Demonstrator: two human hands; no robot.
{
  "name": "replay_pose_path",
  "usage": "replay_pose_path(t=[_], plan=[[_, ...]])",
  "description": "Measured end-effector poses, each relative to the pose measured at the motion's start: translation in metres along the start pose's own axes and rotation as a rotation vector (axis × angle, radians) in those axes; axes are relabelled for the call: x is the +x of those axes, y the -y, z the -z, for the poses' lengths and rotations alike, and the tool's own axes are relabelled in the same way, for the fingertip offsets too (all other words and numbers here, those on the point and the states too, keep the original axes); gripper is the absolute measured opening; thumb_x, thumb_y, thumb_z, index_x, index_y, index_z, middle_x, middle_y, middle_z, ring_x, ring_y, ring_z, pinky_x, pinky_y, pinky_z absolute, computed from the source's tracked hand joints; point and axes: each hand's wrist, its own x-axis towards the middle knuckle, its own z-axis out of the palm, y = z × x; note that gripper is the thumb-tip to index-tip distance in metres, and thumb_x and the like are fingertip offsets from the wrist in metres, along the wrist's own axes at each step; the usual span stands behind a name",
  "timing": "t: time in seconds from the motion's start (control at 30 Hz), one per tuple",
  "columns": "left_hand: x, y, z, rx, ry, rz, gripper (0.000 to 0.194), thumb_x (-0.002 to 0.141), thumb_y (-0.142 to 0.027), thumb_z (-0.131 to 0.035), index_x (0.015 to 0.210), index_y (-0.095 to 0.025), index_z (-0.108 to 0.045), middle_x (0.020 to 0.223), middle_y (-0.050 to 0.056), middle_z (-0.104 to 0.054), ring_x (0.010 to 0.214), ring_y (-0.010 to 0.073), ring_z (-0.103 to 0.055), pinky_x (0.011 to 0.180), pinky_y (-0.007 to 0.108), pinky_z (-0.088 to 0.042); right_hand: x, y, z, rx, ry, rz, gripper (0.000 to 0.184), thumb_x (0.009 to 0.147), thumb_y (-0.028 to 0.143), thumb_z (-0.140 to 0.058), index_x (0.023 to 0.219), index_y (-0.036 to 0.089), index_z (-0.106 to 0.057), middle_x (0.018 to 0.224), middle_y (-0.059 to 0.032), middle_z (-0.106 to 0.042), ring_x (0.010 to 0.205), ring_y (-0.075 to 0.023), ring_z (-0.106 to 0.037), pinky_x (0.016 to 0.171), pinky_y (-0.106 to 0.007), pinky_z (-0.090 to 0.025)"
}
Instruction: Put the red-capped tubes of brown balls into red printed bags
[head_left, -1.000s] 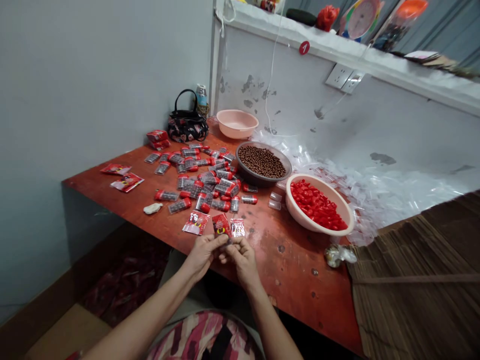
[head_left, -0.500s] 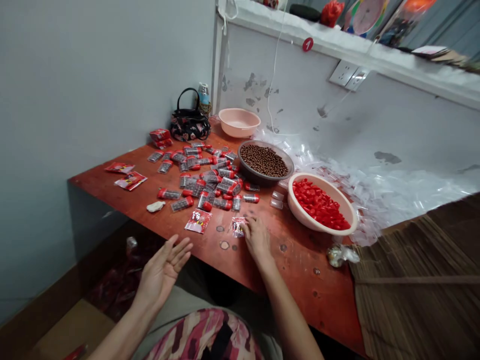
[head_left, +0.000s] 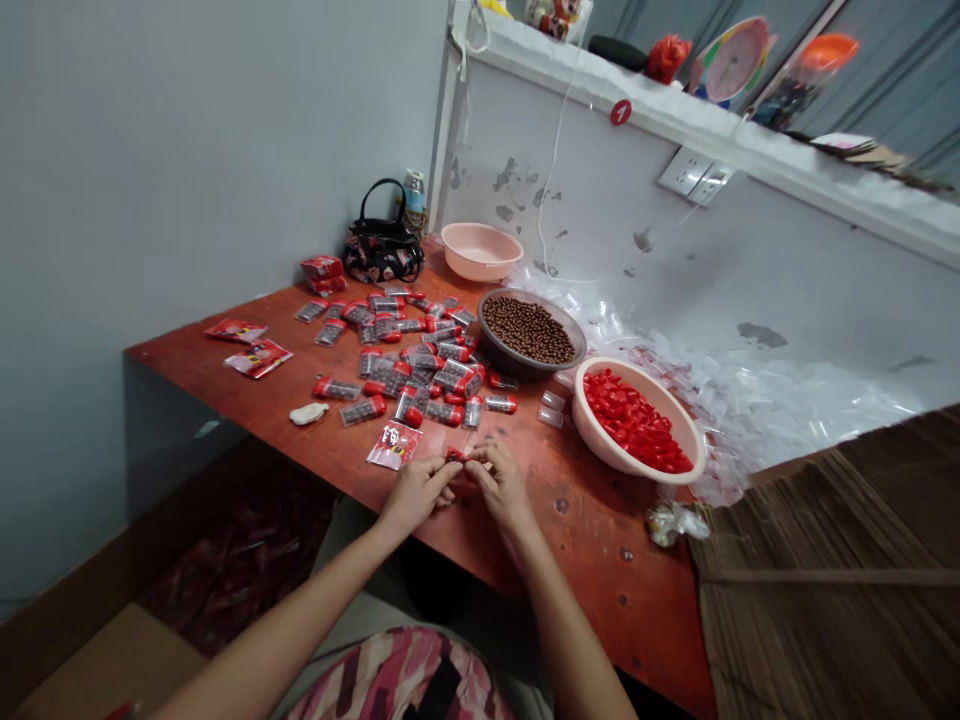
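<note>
Two bare hands meet over a red-painted wooden tabletop [head_left: 570,540], the left hand [head_left: 416,495] and the right hand [head_left: 501,487] coming together near its front edge. Their fingers [head_left: 480,455] are drawn in narrow, pinching a small red piece [head_left: 454,455] between them. The hands hide most of it, so it may be a cap or a folded sachet; I cannot tell which.

Just left of the small red piece lies a flat red-and-white printed sachet [head_left: 394,446]. Beyond it spreads a crowded scatter of clear bead-filled tubes with red caps [head_left: 405,360]. Up and to the right of the piece sits a dark round bowl of brown beads [head_left: 579,345], and nearer on that side a shallow pink plastic basin of red caps [head_left: 630,470]. Further right of the piece, a drift of loose clear plastic tubes [head_left: 750,420] spreads along the wall.

The small red piece offers little to grip, so a slight slackening of the fingers could drop it among the tubes. A careless wrist could nudge those round tubes, which might roll toward the edge. A reach across could also tip the basin or disturb the loose drift.
</note>
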Motion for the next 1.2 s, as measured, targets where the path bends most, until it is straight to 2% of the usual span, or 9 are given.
replay_pose_path(t=[0.17,0.3,0.37,0.47,0.63,0.77,0.83,0.97,1.2], plan=[[-0.006,-0.002,0.017,0.051,-0.016,-0.053,0.026,0.067,-0.04,-0.058,0.057,-0.016,-0.063,0.051,0.001,-0.061,0.048,0.0132,-0.052,0.046,0.02,-0.036,0.034,0.003,-0.002,-0.093,0.012,-0.115,0.022,0.079,0.036,-0.047,0.087,0.02,-0.059,0.082,-0.0031,-0.061,0.073,-0.0157,-0.056,0.065,-0.025,-0.04],[-0.01,0.001,0.028,0.085,-0.088,-0.052,0.03,0.062,-0.038,-0.063,0.044,-0.016,-0.057,0.043,-0.004,-0.05,0.044,0.0095,-0.043,0.044,0.02,-0.03,0.071,-0.005,-0.011,-0.312,-0.097,-0.33,0.03,0.076,0.041,-0.047,0.085,0.015,-0.06,0.088,-0.0132,-0.062,0.083,-0.0248,-0.056,0.069,-0.032,-0.037],[-0.01,0.004,0.029,-0.015,-0.161,0.004,0.035,0.059,-0.037,-0.066,0.038,-0.015,-0.05,0.037,-0.006,-0.042,0.039,0.0071,-0.037,0.041,0.02,-0.028,0.083,-0.01,-0.017,-0.316,-0.109,-0.368,0.03,0.071,0.039,-0.053,0.083,0.013,-0.06,0.091,-0.0171,-0.061,0.084,-0.0278,-0.056,0.068,-0.034,-0.037],[-0.01,0.003,0.027,-0.308,-0.176,0.169,0.029,0.056,-0.035,-0.07,0.043,-0.014,-0.054,0.044,-0.003,-0.05,0.043,0.0085,-0.047,0.046,0.02,-0.037,0.088,-0.016,-0.019,-0.27,-0.091,-0.392,0.027,0.065,0.037,-0.058,0.077,0.014,-0.06,0.079,-0.013,-0.064,0.076,-0.0255,-0.058,0.062,-0.031,-0.038],[-0.009,-0.005,0.026,-0.632,-0.202,0.339,0.019,0.057,-0.028,-0.071,0.063,-0.012,-0.062,0.064,0.005,-0.065,0.058,0.0122,-0.059,0.053,0.021,-0.048,0.049,-0.008,-0.005,-0.086,-0.065,-0.361,0.028,0.072,0.04,-0.049,0.082,0.015,-0.057,0.069,-0.0044,-0.063,0.061,-0.0162,-0.057,0.052,-0.024,-0.04],[-0.004,-0.004,0.023,-0.777,-0.245,0.35,0.016,0.062,-0.024,-0.069,0.065,-0.012,-0.06,0.064,0.005,-0.065,0.058,0.0126,-0.061,0.054,0.022,-0.051,-0.011,0.011,0.0,0.439,-0.06,-0.332,0.024,0.076,0.037,-0.05,0.088,0.017,-0.053,0.069,-0.0006,-0.06,0.052,-0.0103,-0.052,0.046,-0.02,-0.04],[0.0,-0.003,0.018,-0.841,-0.265,0.353,0.014,0.063,-0.022,-0.068,0.069,-0.012,-0.059,0.063,0.004,-0.065,0.059,0.014,-0.062,0.058,0.025,-0.052,-0.037,0.021,-0.004,0.552,-0.034,-0.361,0.02,0.076,0.034,-0.053,0.087,0.017,-0.053,0.067,0.0003,-0.058,0.051,-0.0093,-0.05,0.046,-0.019,-0.04],[0.003,-0.006,0.008,-0.898,-0.267,0.379,0.013,0.065,-0.018,-0.066,0.075,-0.013,-0.059,0.064,0.003,-0.065,0.061,0.0158,-0.063,0.058,0.027,-0.053,-0.06,0.031,-0.017,0.539,-0.076,-0.401,0.021,0.074,0.033,-0.055,0.087,0.017,-0.054,0.067,-0.0013,-0.059,0.054,-0.0116,-0.052,0.045,-0.02,-0.042],[-0.003,-0.01,-0.006,-0.906,-0.202,0.315,0.012,0.064,-0.018,-0.067,0.071,-0.012,-0.059,0.064,0.003,-0.064,0.057,0.0131,-0.06,0.058,0.026,-0.051,-0.054,0.027,-0.023,0.449,-0.15,-0.389,0.021,0.073,0.033,-0.056,0.086,0.017,-0.055,0.073,-0.0035,-0.061,0.062,-0.0143,-0.056,0.047,-0.022,-0.045]])
